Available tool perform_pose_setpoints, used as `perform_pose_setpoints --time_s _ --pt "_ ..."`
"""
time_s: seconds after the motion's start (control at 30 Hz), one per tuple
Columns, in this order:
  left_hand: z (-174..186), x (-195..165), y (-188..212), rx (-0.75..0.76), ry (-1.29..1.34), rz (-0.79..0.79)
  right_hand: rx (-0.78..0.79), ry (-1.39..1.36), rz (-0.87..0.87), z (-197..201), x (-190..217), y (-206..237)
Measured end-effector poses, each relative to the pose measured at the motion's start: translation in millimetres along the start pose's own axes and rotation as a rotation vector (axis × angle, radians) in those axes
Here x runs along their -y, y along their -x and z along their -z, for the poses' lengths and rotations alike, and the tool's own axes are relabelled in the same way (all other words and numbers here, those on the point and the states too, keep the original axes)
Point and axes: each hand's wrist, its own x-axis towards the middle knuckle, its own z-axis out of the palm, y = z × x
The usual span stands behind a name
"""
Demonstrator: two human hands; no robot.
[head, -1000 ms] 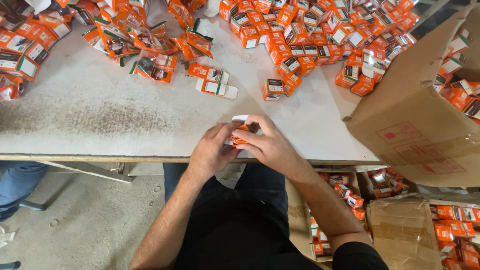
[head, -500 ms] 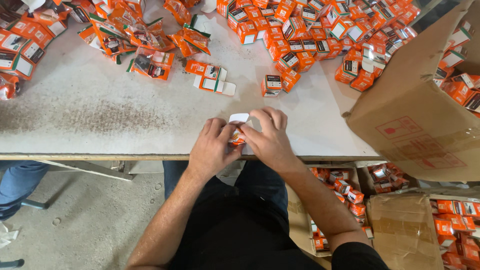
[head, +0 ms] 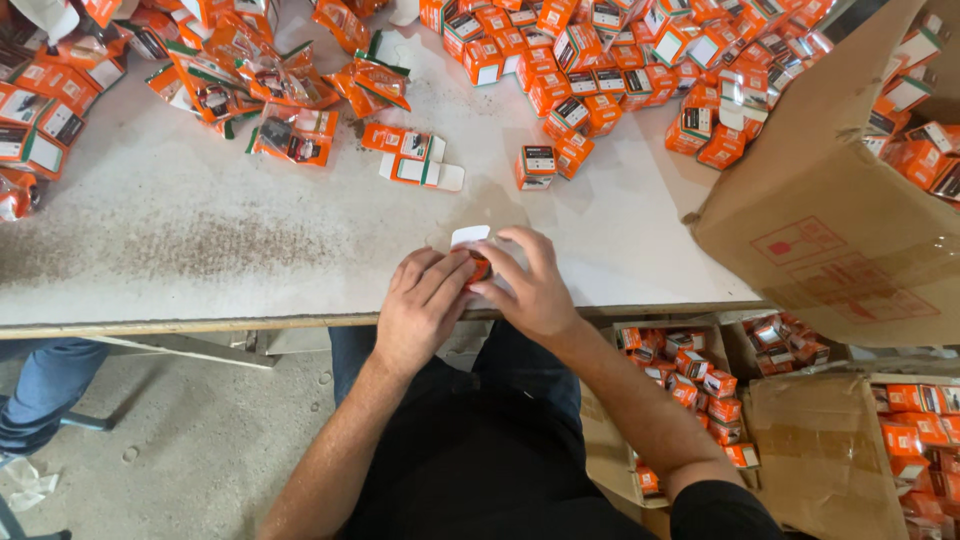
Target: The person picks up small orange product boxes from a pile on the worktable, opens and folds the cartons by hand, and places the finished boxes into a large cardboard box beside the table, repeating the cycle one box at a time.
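Note:
Both of my hands meet at the near edge of a white worktable [head: 200, 250]. Between them is a small orange carton [head: 474, 256] with a white flap standing open at its top. My left hand [head: 420, 305] wraps the carton from the left with its fingers curled round it. From the right, my right hand [head: 530, 285] grips the same carton, fingers arched over the top. Most of the carton is hidden by my fingers.
Several small orange cartons [head: 600, 70] and orange bagged items [head: 290, 135] are heaped across the far side of the table. A large cardboard box [head: 830, 220] of cartons tilts at the right. More open boxes [head: 700, 380] stand on the floor. Another person's leg [head: 50, 385] is at the left.
My hands stay together on the carton and have shifted slightly to the left along the table edge. The white flap now stands up above my fingers.

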Motion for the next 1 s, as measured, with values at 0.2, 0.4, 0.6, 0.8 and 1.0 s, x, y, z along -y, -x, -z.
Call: perform_pose_setpoints --time_s 0.2,0.4,0.6,0.8,1.0 --pt "-6 0 4 0.059 -0.123 -0.012 -0.049 -0.264 -0.262 -2 -7 17" --pt "-11 5 7 0.035 -0.024 0.054 0.023 -0.140 -0.028 -2 -6 7" --pt "-10 0 10 0.001 0.080 0.153 0.023 -0.275 -0.113 -11 -9 5" --pt "-8 2 8 0.105 0.311 0.256 0.128 -0.570 -0.457 -12 -9 6" --pt "-8 6 6 0.038 0.312 0.252 0.111 -0.468 -0.015 -1 -4 0"
